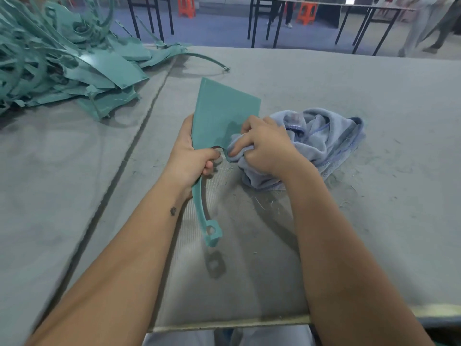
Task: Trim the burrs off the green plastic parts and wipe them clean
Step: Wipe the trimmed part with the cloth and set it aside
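Note:
A green plastic part, a flat panel with a long curved arm ending in a holed lug, is lifted above the grey table. My left hand grips it where the panel narrows into the arm. My right hand clutches a bunched pale blue cloth and presses it against the panel's lower right edge. Most of the cloth trails on the table behind my right hand.
A big pile of green plastic parts covers the table's far left. Fine plastic shavings lie scattered under my hands. A dark seam runs across the table surface. Beyond the table stand black table frames, orange stools and people.

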`<state>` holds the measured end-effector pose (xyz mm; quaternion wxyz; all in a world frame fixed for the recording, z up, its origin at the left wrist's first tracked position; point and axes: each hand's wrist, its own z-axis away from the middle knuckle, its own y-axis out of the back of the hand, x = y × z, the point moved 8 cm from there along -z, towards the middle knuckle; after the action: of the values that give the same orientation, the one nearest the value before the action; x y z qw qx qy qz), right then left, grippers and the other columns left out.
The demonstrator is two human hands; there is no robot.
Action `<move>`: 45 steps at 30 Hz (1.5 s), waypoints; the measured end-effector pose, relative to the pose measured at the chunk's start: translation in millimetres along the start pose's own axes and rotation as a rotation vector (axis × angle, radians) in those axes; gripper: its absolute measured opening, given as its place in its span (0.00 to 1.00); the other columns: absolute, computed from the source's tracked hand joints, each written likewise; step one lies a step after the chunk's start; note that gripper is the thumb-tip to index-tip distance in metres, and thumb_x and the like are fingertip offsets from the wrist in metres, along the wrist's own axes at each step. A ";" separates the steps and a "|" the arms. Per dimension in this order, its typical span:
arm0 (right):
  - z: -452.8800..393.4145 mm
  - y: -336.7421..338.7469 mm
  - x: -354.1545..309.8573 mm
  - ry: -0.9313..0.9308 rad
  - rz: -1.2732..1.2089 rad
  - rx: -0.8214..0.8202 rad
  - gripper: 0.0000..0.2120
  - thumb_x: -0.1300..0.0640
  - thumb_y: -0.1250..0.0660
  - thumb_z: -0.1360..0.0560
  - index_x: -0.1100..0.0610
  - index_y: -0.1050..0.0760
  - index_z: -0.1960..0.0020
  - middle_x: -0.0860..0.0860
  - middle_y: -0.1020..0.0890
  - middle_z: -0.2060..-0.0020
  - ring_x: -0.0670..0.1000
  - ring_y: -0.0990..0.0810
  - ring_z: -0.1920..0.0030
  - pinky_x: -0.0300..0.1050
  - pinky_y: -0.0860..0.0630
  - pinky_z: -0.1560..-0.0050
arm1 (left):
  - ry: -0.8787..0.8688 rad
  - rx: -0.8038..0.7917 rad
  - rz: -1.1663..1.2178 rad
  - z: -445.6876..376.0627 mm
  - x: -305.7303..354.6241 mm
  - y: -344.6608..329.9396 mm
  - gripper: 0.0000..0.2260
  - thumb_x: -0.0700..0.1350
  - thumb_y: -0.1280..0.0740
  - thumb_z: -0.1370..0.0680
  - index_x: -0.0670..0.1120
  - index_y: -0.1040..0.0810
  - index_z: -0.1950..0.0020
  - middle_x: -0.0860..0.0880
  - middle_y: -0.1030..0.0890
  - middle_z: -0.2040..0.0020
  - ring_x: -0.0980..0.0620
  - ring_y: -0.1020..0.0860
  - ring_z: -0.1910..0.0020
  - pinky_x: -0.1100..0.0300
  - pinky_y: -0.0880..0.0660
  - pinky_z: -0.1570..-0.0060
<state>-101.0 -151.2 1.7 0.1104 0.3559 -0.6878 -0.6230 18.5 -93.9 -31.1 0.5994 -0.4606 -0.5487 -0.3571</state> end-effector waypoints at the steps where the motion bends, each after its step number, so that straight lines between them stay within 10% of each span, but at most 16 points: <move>1: 0.7 1.1 3.4 -0.025 -0.026 0.034 0.20 0.62 0.39 0.28 0.38 0.17 0.56 0.43 0.29 0.51 0.51 0.32 0.45 0.50 0.35 0.42 | 0.010 -0.003 -0.003 -1.3 -0.5 1.7 0.28 0.23 0.40 0.26 0.52 0.32 0.38 0.46 0.23 0.58 0.60 0.36 0.81 0.70 0.39 0.82; 7: 12.7 36.5 53.4 -0.379 -0.592 0.582 0.17 0.63 0.39 0.25 0.51 0.20 0.41 0.50 0.19 0.54 0.47 0.22 0.57 0.34 0.27 0.53 | 0.103 -0.043 0.188 -10.2 -4.4 20.1 0.27 0.22 0.42 0.26 0.50 0.33 0.37 0.43 0.24 0.55 0.62 0.37 0.81 0.71 0.41 0.84; 11: 43.4 62.5 82.7 -0.414 -0.966 0.950 0.09 0.60 0.34 0.25 0.46 0.21 0.52 0.42 0.19 0.60 0.39 0.21 0.60 0.31 0.25 0.55 | 0.169 -0.109 0.152 -7.6 -10.0 11.3 0.30 0.24 0.40 0.25 0.50 0.34 0.30 0.43 0.24 0.52 0.62 0.37 0.81 0.71 0.41 0.84; 17: 19.9 48.4 56.4 -0.322 -0.507 0.715 0.13 0.58 0.35 0.23 0.54 0.21 0.40 0.50 0.30 0.46 0.47 0.25 0.52 0.28 0.34 0.49 | 0.088 -0.201 0.087 -0.1 -2.5 -4.6 0.20 0.42 0.38 0.18 0.54 0.36 0.28 0.50 0.23 0.51 0.60 0.39 0.80 0.71 0.41 0.83; 21: 8.6 30.9 24.7 -0.218 -0.306 0.490 0.16 0.56 0.35 0.25 0.49 0.20 0.39 0.50 0.25 0.45 0.53 0.21 0.50 0.43 0.29 0.52 | -0.030 -0.208 -0.152 1.2 0.0 -11.1 0.25 0.35 0.35 0.21 0.55 0.37 0.30 0.48 0.26 0.63 0.58 0.37 0.82 0.70 0.40 0.83; 25: 10.7 26.3 -23.7 0.096 -0.355 0.478 0.12 0.61 0.31 0.29 0.53 0.16 0.47 0.53 0.19 0.50 0.56 0.19 0.54 0.53 0.23 0.55 | -0.056 -0.197 -0.181 -1.1 0.1 -9.2 0.29 0.29 0.34 0.25 0.57 0.35 0.33 0.54 0.25 0.69 0.58 0.37 0.82 0.68 0.39 0.84; 32: 13.3 33.5 51.7 -0.356 -0.336 0.497 0.14 0.59 0.42 0.23 0.47 0.31 0.65 0.49 0.28 0.56 0.48 0.29 0.62 0.35 0.41 0.67 | -0.064 -0.193 -0.226 -0.7 1.3 -5.4 0.32 0.25 0.37 0.26 0.56 0.35 0.33 0.48 0.25 0.62 0.58 0.37 0.83 0.69 0.40 0.84; 39: 13.4 24.0 -39.4 0.223 -0.347 0.387 0.14 0.61 0.31 0.29 0.50 0.16 0.46 0.49 0.18 0.51 0.52 0.20 0.55 0.51 0.24 0.57 | -0.063 -0.191 -0.208 -4.4 -1.1 -5.4 0.28 0.26 0.39 0.25 0.54 0.33 0.34 0.53 0.25 0.70 0.59 0.36 0.82 0.68 0.39 0.83; 45: 11.7 23.4 -28.1 0.185 -0.382 0.407 0.13 0.64 0.35 0.26 0.56 0.18 0.44 0.47 0.22 0.54 0.56 0.23 0.55 0.56 0.26 0.52 | 0.052 -0.336 0.280 4.3 6.6 -22.1 0.15 0.46 0.41 0.24 0.51 0.23 0.39 0.44 0.23 0.57 0.49 0.28 0.68 0.57 0.36 0.69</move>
<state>-95.9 -125.2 29.4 -0.0204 0.5492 -0.7062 -0.4465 -2.7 -96.5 -21.2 0.5718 -0.6162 -0.3968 -0.3686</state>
